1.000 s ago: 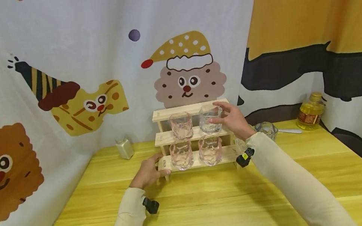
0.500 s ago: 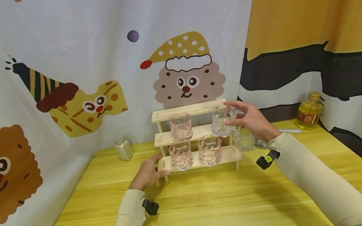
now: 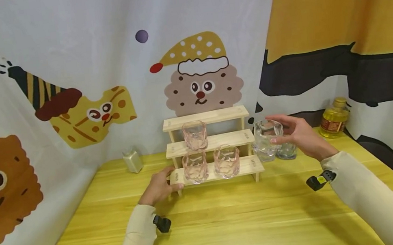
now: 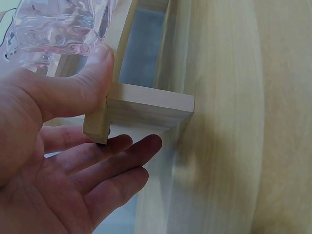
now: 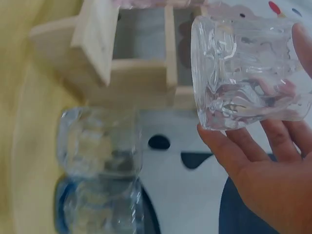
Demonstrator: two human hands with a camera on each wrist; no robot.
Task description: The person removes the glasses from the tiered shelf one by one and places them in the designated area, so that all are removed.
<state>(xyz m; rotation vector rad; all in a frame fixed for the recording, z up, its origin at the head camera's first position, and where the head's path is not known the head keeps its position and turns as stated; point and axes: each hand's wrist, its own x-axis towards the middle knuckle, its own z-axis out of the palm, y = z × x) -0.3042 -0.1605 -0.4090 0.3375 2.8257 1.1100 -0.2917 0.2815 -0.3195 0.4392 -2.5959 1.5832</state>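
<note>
My right hand (image 3: 303,136) holds a clear glass (image 3: 266,130) in the air just right of the three-tier wooden rack (image 3: 206,117). In the right wrist view that clear glass (image 5: 243,73) sits between thumb and fingers. Below it stand another clear glass (image 5: 100,141) and a bluish glass (image 5: 102,207). My left hand (image 3: 158,187) grips the left end of the rack's lowest shelf; in the left wrist view its thumb (image 4: 95,73) lies on top, fingers underneath. One pink glass (image 3: 195,136) stands on the middle shelf. Two more, a left pink glass (image 3: 195,167) and a right pink glass (image 3: 227,162), occupy the lowest.
An oil bottle (image 3: 333,120) stands at the back right of the wooden table (image 3: 216,222). A small white-filled jar (image 3: 133,161) is at the back left. A printed curtain (image 3: 105,35) hangs right behind the rack.
The right hand has carried the clear glass off the middle shelf's right side, rightward and past the rack's end. My left hand has stayed on the lowest shelf's end.
</note>
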